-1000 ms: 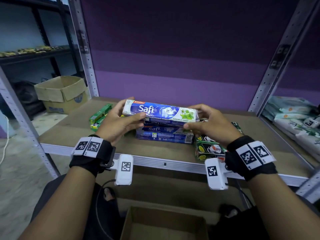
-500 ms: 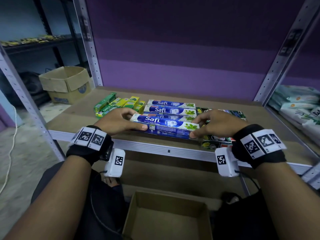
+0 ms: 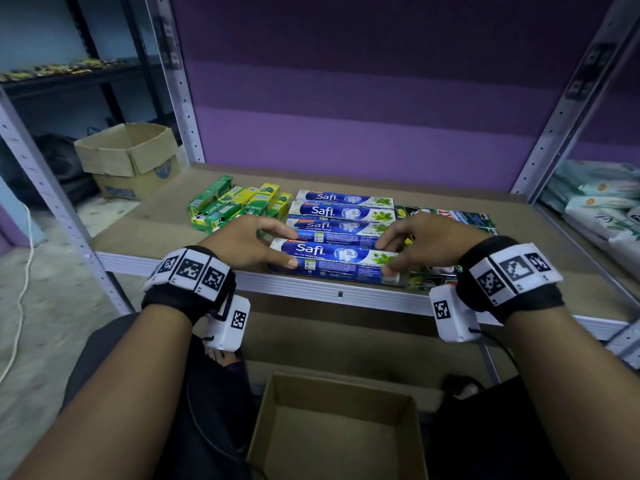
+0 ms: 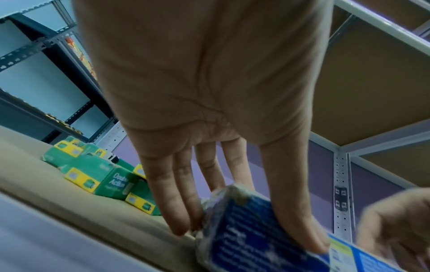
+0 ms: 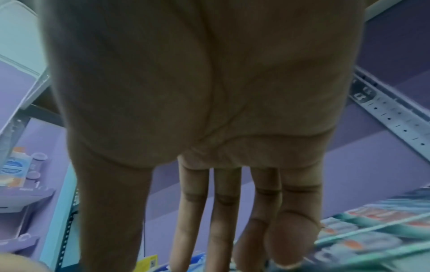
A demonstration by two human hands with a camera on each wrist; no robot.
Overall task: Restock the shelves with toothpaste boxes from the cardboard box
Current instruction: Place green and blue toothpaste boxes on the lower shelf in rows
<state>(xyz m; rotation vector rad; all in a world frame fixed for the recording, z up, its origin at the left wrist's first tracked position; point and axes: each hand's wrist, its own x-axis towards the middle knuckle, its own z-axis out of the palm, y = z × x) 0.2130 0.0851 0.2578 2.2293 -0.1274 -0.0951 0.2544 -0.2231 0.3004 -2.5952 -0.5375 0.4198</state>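
Both my left hand (image 3: 247, 241) and right hand (image 3: 427, 242) pinch the ends of one Safi toothpaste box (image 3: 334, 253), its long axis running left-right along the shelf (image 3: 138, 230) front edge, nearest of four stacked rows.

You can read "Safi" in white on the blue toothpaste box (image 3: 334, 252) at the shelf's front edge, and on the three Safi boxes (image 3: 344, 212) behind it; the rearmost adds "DOUBLE MINT". The green boxes (image 3: 239, 207) toward the shelf's left edge say "DARLIE", and the left wrist view shows "Double Action" on one (image 4: 117, 182). The finer print looks too blurred to read.
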